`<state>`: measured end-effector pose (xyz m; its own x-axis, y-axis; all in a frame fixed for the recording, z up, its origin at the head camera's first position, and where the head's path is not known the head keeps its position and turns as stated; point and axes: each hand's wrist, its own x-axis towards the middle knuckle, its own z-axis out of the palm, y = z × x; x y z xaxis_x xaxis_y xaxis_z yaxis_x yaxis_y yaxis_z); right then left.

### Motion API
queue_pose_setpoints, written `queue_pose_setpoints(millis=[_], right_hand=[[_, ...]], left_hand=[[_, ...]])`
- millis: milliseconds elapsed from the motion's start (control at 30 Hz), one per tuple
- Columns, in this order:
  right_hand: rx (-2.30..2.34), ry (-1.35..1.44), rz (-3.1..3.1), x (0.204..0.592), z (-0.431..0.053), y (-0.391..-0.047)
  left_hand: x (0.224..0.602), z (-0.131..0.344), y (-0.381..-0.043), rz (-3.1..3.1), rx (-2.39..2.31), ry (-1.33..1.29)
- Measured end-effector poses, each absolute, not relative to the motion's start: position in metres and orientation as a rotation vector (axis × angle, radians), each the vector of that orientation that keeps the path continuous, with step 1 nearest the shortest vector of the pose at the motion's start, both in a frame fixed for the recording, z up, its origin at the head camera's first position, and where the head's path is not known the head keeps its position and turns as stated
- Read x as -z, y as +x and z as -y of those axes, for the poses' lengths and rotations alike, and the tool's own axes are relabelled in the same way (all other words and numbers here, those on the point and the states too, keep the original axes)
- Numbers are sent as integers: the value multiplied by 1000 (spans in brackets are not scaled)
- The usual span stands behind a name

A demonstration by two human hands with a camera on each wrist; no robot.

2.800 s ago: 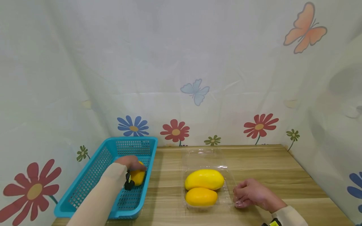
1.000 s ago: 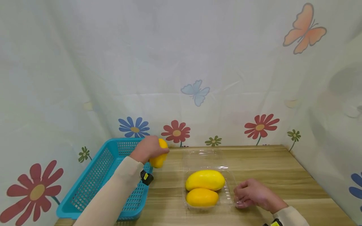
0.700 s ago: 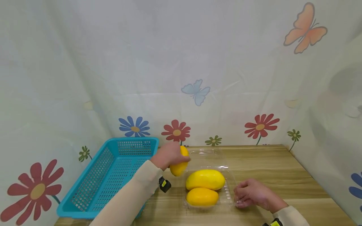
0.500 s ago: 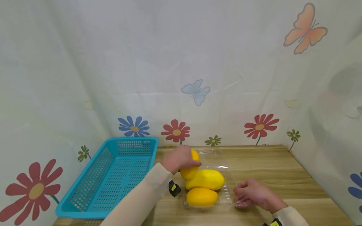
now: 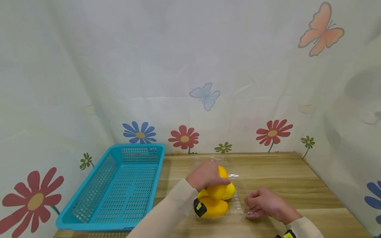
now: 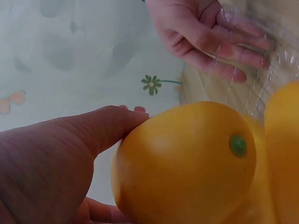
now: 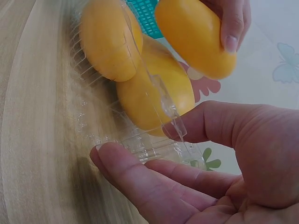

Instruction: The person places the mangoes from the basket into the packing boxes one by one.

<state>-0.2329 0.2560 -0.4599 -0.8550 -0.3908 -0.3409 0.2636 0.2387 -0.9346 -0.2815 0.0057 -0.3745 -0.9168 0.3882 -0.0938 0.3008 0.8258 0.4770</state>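
My left hand (image 5: 206, 174) grips a yellow mango (image 6: 187, 163), thumb on one side. The left wrist view shows a green stem spot at its end. It hangs tilted above two other mangoes, a larger yellow one (image 7: 156, 95) and a more orange one (image 7: 110, 39), lying side by side in a clear plastic clamshell box (image 7: 164, 103). My right hand (image 5: 266, 203) holds the box's right edge, with the thumb over the rim and fingers against the outside. In the head view, the left hand and the held mango partly hide the larger mango.
A blue plastic basket (image 5: 110, 227) with perforated walls stands on the left of the wooden table (image 5: 268, 168), nothing lying in it. The box's see-through lid (image 5: 227, 162) lies folded back behind it. A white curtain (image 5: 253, 66) printed with flowers and butterflies surrounds the table.
My left hand has lifted the mango out of the blue basket and carried it rightward to above the box. The right hand stays at the box's edge.
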Motion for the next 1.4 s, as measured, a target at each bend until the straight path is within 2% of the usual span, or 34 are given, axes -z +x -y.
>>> queue_pose_setpoints(millis=[333,633,1400], right_hand=[[1673,-115,-2010,463,-256,-232],[1671,-120,-2001,463,-257,-233],[1746,-234,-1767,462,-277,-234]], left_hand=[[386,-27,-269,-2696,-888,467],[393,-44,-261,-2809,-758,541],[406,-72,-249,-2889,-517,500]])
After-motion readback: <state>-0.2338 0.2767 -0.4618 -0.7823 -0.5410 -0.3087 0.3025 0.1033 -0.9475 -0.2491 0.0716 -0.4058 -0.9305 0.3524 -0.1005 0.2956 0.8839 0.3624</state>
